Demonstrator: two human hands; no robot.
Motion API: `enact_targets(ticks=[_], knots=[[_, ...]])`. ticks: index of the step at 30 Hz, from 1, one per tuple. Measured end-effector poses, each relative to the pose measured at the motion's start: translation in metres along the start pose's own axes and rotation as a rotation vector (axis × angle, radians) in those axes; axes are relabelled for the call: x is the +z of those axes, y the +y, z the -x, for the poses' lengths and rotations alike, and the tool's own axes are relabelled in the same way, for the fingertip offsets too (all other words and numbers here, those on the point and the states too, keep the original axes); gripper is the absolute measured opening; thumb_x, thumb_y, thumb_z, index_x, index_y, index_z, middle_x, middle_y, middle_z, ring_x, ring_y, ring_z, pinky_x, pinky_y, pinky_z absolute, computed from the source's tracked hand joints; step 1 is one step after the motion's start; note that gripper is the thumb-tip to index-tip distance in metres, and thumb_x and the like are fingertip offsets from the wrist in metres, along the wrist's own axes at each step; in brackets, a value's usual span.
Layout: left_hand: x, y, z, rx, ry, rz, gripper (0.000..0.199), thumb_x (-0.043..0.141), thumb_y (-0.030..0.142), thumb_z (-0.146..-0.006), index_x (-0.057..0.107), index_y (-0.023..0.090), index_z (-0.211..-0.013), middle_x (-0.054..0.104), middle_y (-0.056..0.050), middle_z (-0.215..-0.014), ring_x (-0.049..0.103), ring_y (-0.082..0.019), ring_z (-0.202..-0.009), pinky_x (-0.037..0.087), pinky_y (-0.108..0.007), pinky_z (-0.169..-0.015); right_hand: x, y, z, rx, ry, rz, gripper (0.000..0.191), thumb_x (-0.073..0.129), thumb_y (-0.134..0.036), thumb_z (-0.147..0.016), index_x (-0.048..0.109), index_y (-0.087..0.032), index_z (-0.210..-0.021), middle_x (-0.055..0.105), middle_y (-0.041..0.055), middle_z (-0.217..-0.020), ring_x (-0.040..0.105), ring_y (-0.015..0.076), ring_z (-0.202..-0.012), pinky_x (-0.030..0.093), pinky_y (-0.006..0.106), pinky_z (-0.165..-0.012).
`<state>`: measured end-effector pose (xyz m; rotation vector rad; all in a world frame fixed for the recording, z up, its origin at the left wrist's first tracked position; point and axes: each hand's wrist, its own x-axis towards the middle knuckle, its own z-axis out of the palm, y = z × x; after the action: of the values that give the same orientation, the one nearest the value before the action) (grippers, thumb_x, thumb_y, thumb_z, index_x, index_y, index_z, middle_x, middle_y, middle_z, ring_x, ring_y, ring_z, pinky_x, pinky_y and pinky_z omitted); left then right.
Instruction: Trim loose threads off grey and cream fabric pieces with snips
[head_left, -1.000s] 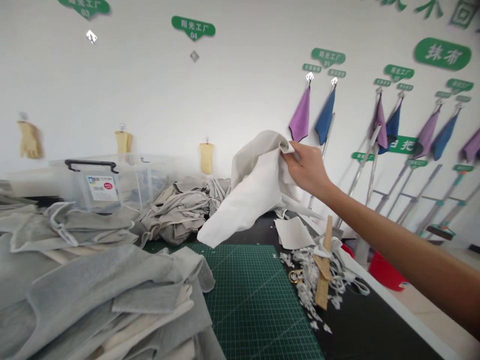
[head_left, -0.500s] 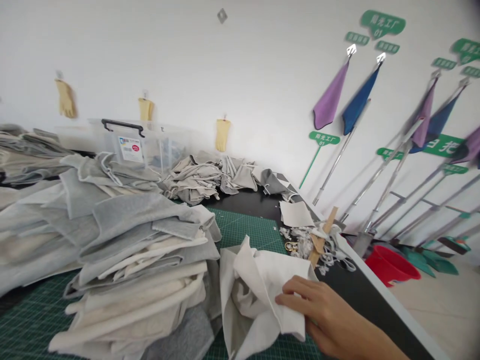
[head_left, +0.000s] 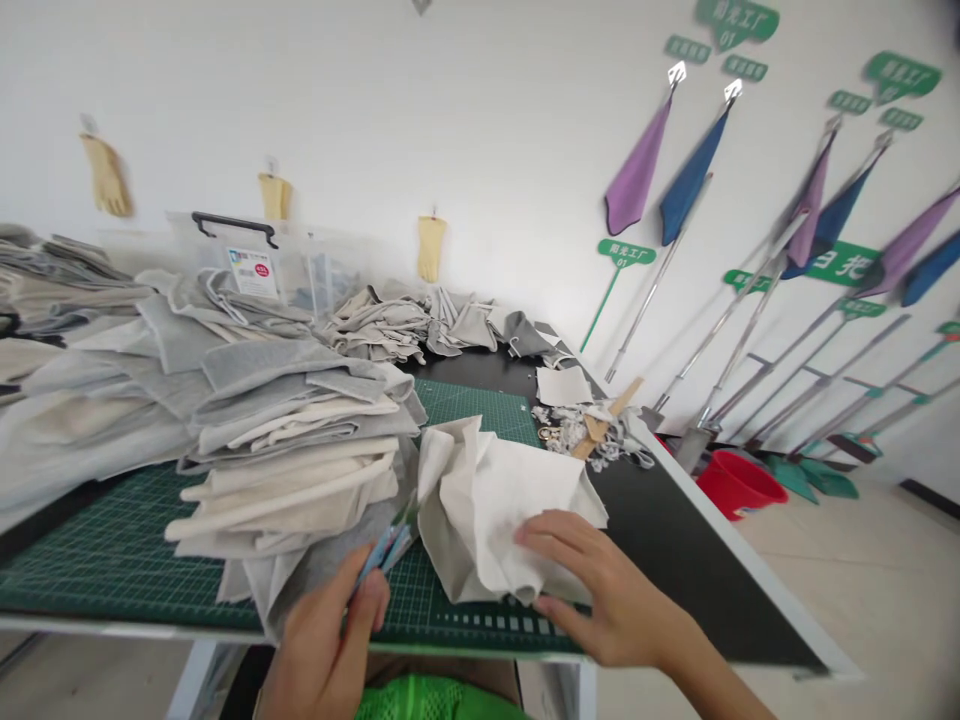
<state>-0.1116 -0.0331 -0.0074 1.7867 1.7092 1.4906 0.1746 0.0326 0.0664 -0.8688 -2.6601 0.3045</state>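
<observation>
My left hand (head_left: 330, 630) is closed around small blue thread snips (head_left: 390, 545), held at the front edge of the table with the tip pointing up and away. My right hand (head_left: 581, 575) grips the near right part of a crumpled light grey fabric piece (head_left: 517, 500), thumb below and fingers on top. The fabric lies on a green cutting mat (head_left: 75, 560), its left side bunched into folds. Just left of it rises a tall stack of grey and cream fabric pieces (head_left: 300, 420).
Behind are a clear plastic box (head_left: 292, 270) and a heap of fabric pieces (head_left: 382, 325). To the right, scraps and thread bits (head_left: 611, 435) lie with a tan strip (head_left: 600, 430) on the black tabletop (head_left: 697, 570). A red bucket (head_left: 739, 485) stands on the floor beyond the edge.
My left hand has come into view with the snips. My right hand stays on the fabric, which now lies flatter and closer to the mat's front edge. The view has tilted down.
</observation>
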Motion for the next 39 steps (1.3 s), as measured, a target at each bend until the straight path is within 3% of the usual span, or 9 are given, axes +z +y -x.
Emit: enact_targets(ticks=[2,8,12,15,18,23,30,35,39], knots=[[0.001,0.009,-0.009,-0.039,-0.092,0.151,0.026,0.037,0.038,-0.093,0.056,0.020,-0.087,0.048,0.004,-0.057,0.047,-0.011,-0.053,0.039,-0.022,-0.054,-0.005,-0.007,0.004,0.024,0.162,-0.066,0.045,0.059,-0.029,-0.081,0.053,-0.023,-0.125,0.059,0.0100,-0.122,0.052,0.0242,-0.115,0.040,0.040,-0.101],[0.021,0.035,-0.039,0.006,-0.047,0.404,0.029,0.037,0.040,-0.094,0.055,0.019,-0.101,0.044,0.005,-0.058,0.040,-0.010,-0.053,0.033,-0.022,-0.053,0.011,-0.035,-0.016,0.368,0.731,-0.526,0.026,0.050,-0.038,-0.087,0.066,-0.018,-0.092,0.065,0.0045,-0.077,0.060,0.0158,-0.071,0.049,0.029,-0.067],[0.043,0.037,-0.047,0.067,-0.105,0.371,0.030,0.036,0.041,-0.093,0.055,0.018,-0.087,0.045,0.005,-0.058,0.042,-0.010,-0.053,0.032,-0.022,-0.052,0.043,-0.049,-0.049,0.467,0.646,-0.940,0.042,0.064,-0.047,-0.074,0.063,-0.016,-0.102,0.063,0.0036,-0.076,0.056,0.0129,-0.058,0.043,0.022,-0.044],[0.060,0.031,-0.042,0.082,-0.167,0.328,0.030,0.035,0.040,-0.094,0.055,0.019,-0.087,0.045,0.005,-0.056,0.044,-0.011,-0.052,0.033,-0.023,-0.053,0.064,-0.048,-0.068,0.460,0.672,-1.066,0.049,0.067,-0.046,-0.071,0.060,-0.016,-0.108,0.063,0.0054,-0.085,0.058,0.0143,-0.064,0.047,0.023,-0.046],[0.068,0.025,-0.032,0.095,-0.166,0.260,0.028,0.034,0.038,-0.095,0.055,0.019,-0.093,0.046,0.005,-0.057,0.046,-0.012,-0.053,0.034,-0.024,-0.054,0.066,-0.035,-0.065,0.444,0.793,-0.912,0.041,0.062,-0.045,-0.076,0.061,-0.016,-0.106,0.064,0.0062,-0.085,0.060,0.0168,-0.073,0.050,0.026,-0.054],[0.066,0.031,-0.033,0.225,-0.115,0.063,0.027,0.035,0.032,-0.095,0.054,0.020,-0.109,0.056,0.001,-0.069,0.054,-0.016,-0.065,0.040,-0.027,-0.064,0.037,0.025,-0.010,0.529,0.991,-0.239,0.031,0.060,-0.038,-0.079,0.063,-0.020,-0.103,0.063,0.0103,-0.103,0.059,0.0235,-0.096,0.048,0.040,-0.083],[0.081,0.041,-0.051,0.667,-0.121,-0.247,0.025,0.039,0.020,-0.092,0.056,0.019,-0.109,0.062,-0.007,-0.103,0.051,-0.024,-0.105,0.038,-0.042,-0.095,0.058,0.099,0.024,0.789,0.806,-0.205,0.042,0.078,-0.034,-0.057,0.065,-0.023,-0.096,0.067,0.0080,-0.092,0.062,0.0330,-0.094,0.046,0.047,-0.085],[0.092,0.017,-0.040,0.616,-0.191,-0.349,0.024,0.037,0.020,-0.092,0.054,0.017,-0.109,0.064,-0.009,-0.102,0.056,-0.023,-0.100,0.038,-0.044,-0.097,0.065,0.077,-0.008,0.820,0.903,-0.339,0.037,0.065,-0.025,-0.070,0.065,-0.015,-0.106,0.071,0.0092,-0.079,0.066,0.0246,-0.070,0.052,0.038,-0.071],[0.084,0.002,-0.021,0.433,-0.188,-0.385,0.028,0.036,0.026,-0.093,0.050,0.018,-0.116,0.064,-0.010,-0.103,0.061,-0.025,-0.096,0.047,-0.038,-0.083,0.056,0.039,-0.048,0.559,0.847,-0.313,0.034,0.047,-0.009,-0.076,0.069,-0.020,-0.101,0.072,0.0048,-0.098,0.066,0.0172,-0.087,0.047,0.027,-0.082]])
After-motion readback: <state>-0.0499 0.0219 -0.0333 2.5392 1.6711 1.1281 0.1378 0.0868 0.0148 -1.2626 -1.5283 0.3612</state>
